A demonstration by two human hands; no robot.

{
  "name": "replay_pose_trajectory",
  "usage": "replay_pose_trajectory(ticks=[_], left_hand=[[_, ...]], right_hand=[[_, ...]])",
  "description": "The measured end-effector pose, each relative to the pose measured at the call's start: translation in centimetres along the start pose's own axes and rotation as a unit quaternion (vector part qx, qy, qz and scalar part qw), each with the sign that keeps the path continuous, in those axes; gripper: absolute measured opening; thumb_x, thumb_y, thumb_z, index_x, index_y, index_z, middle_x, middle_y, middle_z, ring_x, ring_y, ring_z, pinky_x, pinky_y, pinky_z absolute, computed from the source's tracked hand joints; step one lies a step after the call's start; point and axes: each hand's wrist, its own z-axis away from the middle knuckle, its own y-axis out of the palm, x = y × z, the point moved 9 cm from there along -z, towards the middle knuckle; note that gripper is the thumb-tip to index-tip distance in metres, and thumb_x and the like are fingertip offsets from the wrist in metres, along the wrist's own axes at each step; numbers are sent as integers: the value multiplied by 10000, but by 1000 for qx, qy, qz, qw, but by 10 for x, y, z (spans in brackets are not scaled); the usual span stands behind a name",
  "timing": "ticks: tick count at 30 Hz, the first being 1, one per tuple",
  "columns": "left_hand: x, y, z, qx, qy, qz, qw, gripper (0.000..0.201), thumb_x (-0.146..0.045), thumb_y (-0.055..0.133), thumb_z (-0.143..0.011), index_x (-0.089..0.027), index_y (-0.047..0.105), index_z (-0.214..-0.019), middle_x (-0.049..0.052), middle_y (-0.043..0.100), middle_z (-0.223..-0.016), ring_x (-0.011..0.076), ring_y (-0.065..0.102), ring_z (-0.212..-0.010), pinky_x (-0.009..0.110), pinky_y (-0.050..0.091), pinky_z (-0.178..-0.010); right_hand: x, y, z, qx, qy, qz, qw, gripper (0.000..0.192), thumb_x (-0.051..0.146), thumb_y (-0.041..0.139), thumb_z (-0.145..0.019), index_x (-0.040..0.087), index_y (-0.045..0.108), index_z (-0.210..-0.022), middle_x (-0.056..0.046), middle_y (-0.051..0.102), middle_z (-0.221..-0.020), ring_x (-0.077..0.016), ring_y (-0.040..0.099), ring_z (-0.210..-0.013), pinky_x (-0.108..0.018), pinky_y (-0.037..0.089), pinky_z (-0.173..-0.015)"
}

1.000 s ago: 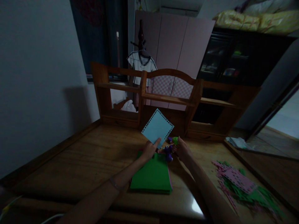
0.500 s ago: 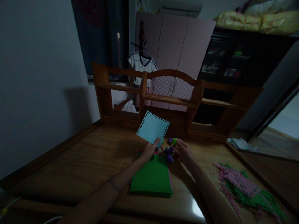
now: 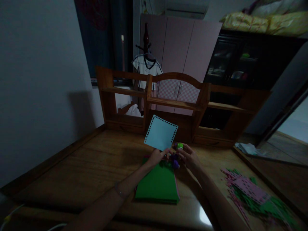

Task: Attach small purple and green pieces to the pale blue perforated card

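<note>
A light blue sheet of paper (image 3: pixel 161 133), with small holes punched along its edges, is tilted up in my left hand (image 3: pixel 156 158), the thumb pressed near its lower corner. To the right, the fingers of my right hand (image 3: pixel 191 158) are closed around a small bright green object (image 3: pixel 179 146) with a purple part. Close beneath the fingertips sits a small purple object (image 3: pixel 176 163), at the upper right corner of a stack of green paper (image 3: pixel 157 186). Pink edges show under the stack. The dim light hides the exact kind of the small objects.
Pink and green perforated paper strips (image 3: pixel 252 191) lie piled on the right of the wooden table (image 3: pixel 79 160). A wooden shelf rack (image 3: pixel 174 102) stands along the far edge. A white bundle (image 3: pixel 247 148) lies by the right rim.
My left hand and the blue paper have shifted a little to the right, nearer my right hand. The green object shows more clearly between the right fingers.
</note>
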Motion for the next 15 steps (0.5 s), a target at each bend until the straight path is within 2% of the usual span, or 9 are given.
replay_pose_trajectory(ticks=[5, 10, 15], left_hand=[[13, -1, -4, -1, -9, 21, 1000, 435, -539, 542, -815, -124, 612, -705, 38, 622, -601, 143, 575, -543, 261, 493, -591], [13, 0, -1, -12, -41, 19, 999, 429, -546, 555, -802, -122, 622, -781, 48, 643, -619, 149, 569, -514, 268, 487, -549], [6, -6, 0, -41, -32, -23, 998, 419, -536, 555, -805, -125, 632, -790, 50, 653, -621, 155, 579, -517, 283, 496, -598]], right_hand=[[-3, 1, 1, 5, 5, 29, 1000, 367, 382, 791, -641, 227, 661, -947, -40, 677, -961, -200, 637, -830, -312, 489, -764], [-7, -2, -1, 5, 12, 67, 998, 348, 396, 775, -660, 231, 663, -944, -13, 670, -852, -141, 607, -675, -264, 476, -657], [-7, 0, 0, 10, 9, 75, 997, 354, 422, 772, -653, 231, 664, -931, -15, 669, -840, -158, 615, -713, -271, 476, -672]])
